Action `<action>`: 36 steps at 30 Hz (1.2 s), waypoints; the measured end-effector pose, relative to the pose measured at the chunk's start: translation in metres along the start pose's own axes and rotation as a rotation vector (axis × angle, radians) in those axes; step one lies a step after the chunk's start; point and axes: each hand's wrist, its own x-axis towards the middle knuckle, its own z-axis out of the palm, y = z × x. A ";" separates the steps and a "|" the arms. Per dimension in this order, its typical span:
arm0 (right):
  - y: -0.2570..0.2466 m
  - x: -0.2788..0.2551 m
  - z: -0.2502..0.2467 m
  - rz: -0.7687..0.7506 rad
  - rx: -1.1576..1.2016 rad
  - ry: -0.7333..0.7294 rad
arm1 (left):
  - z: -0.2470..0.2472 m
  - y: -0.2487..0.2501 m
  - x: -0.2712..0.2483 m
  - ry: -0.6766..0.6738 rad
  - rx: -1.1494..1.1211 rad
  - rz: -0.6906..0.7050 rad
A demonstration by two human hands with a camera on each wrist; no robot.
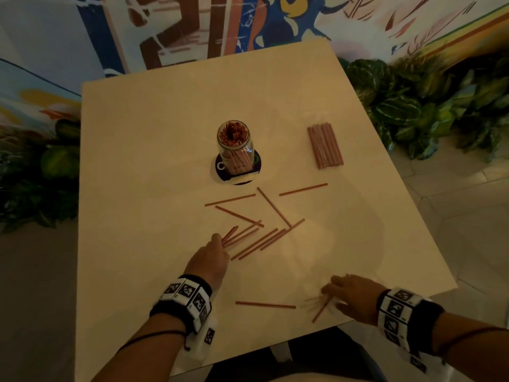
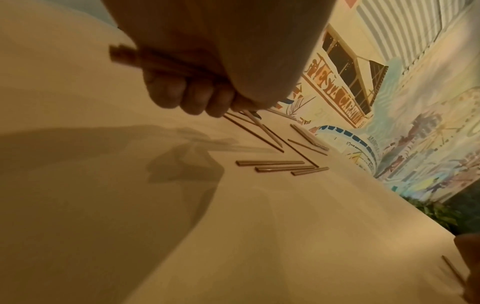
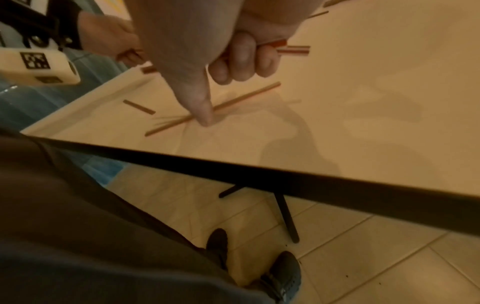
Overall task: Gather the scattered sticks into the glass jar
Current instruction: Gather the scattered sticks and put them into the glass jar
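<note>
The glass jar (image 1: 234, 144) stands mid-table on a dark coaster (image 1: 220, 168), packed with reddish sticks. Scattered sticks (image 1: 274, 206) lie between it and my hands. My left hand (image 1: 220, 242) sits at the near end of that pile; in the left wrist view its fingers (image 2: 192, 98) curl round a bunch of sticks (image 2: 124, 55). My right hand (image 1: 334, 293) is near the front edge. Its curled fingers (image 3: 241, 61) hold a few sticks (image 3: 293, 49), and its thumb (image 3: 203, 111) presses on a stick (image 3: 246, 96) lying on the table.
A tidy bundle of sticks (image 1: 325, 146) lies right of the jar. One stick (image 1: 265, 305) lies alone between my hands. The table's front edge (image 3: 285, 174) runs just behind my right hand. Leafy plants (image 1: 413, 106) flank the table.
</note>
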 end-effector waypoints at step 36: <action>-0.064 0.063 -0.041 -0.061 0.046 0.127 | 0.010 -0.001 0.019 -0.021 -0.343 -0.038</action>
